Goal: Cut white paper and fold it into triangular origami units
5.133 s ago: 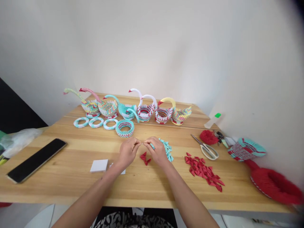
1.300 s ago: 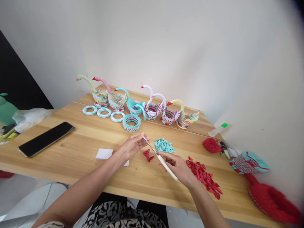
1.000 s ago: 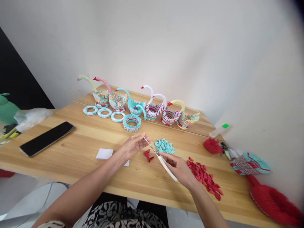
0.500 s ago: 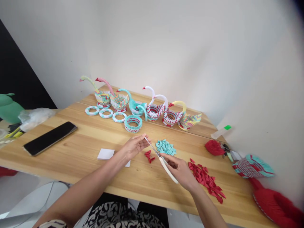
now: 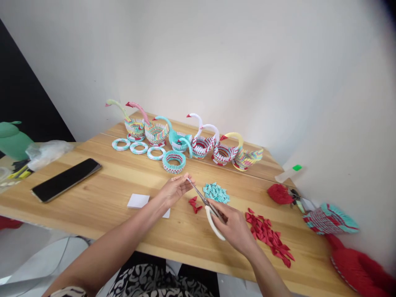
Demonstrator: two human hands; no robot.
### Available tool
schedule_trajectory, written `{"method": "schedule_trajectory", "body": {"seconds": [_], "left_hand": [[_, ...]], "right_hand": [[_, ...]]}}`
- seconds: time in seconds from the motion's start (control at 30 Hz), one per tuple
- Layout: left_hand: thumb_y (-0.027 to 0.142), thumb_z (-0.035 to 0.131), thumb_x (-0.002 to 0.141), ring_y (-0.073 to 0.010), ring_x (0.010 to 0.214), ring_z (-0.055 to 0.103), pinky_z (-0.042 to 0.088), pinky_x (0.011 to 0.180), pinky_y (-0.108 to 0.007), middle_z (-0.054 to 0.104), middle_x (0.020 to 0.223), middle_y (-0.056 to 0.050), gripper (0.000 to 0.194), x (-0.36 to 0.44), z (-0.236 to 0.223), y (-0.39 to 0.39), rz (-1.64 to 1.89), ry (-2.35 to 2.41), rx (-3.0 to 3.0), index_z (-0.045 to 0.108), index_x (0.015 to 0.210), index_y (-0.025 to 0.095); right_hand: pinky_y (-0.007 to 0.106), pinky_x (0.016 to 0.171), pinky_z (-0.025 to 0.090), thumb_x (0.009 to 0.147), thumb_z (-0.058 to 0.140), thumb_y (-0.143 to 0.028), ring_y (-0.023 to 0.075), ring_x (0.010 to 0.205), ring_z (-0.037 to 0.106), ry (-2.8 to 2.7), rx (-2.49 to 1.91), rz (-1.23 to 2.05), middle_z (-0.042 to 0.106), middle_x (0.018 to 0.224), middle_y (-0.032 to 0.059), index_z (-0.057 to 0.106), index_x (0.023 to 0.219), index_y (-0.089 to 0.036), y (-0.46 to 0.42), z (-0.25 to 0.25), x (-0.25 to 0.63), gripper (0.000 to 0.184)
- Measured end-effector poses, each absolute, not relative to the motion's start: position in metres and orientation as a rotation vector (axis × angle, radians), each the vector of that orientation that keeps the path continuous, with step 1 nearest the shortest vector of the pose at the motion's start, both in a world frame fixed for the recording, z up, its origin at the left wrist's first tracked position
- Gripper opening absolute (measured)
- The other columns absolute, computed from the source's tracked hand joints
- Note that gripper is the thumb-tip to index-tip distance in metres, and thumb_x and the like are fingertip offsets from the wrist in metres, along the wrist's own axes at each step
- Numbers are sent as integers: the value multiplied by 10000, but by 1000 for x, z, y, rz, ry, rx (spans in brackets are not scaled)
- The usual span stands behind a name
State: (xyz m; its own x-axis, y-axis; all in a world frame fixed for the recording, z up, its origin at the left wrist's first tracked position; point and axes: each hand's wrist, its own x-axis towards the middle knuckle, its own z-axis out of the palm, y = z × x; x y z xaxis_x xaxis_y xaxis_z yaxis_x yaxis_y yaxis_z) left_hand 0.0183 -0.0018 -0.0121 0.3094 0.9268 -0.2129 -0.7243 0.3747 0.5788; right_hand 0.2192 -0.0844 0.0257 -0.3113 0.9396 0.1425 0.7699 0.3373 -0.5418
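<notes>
Head view is showing a wooden table (image 5: 105,210) bearing a row of paper swans (image 5: 156,134); a black phone (image 5: 66,180) is lying at left; the right hand (image 5: 230,222) is gripping scissors (image 5: 204,201) near teal paper pieces (image 5: 216,193); the left hand (image 5: 177,190) is pinching a tiny pale piece (image 5: 187,179) at the blade tips.

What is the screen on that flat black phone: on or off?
Off, it seems. The flat black phone shows only dark glass, with no picture or glow on it.

Scissors (image 5: 205,201) have cream handles (image 5: 212,225), apparently grey blades (image 5: 196,190).
</notes>
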Motion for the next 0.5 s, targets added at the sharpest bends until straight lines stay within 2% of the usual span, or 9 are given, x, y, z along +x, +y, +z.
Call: {"method": "schedule_trajectory", "body": {"seconds": [0.27, 0.5], "left_hand": [[140, 575, 830, -143, 716, 672, 491, 820, -297, 703, 723, -62, 105, 19, -14, -1, 1126, 541, 408, 635, 752, 105], [163, 611, 807, -147, 733, 670, 482, 843, -304, 701, 732, -61, 79, 18, -15, -2, 1110, 532, 420, 639, 756, 109]], "right_hand": [[246, 727, 486, 817, 523, -256, 162, 777, 635, -2135, -1513, 609, 697, 1003, 21, 614, 1161, -244, -83, 29, 218, 357], [260, 716, 489, 818, 516, -279, 183, 807, 637, -2114, -1528, 642, 694, 1021, 33, 617, 1165, -241, -81, 28, 218, 364]]}}
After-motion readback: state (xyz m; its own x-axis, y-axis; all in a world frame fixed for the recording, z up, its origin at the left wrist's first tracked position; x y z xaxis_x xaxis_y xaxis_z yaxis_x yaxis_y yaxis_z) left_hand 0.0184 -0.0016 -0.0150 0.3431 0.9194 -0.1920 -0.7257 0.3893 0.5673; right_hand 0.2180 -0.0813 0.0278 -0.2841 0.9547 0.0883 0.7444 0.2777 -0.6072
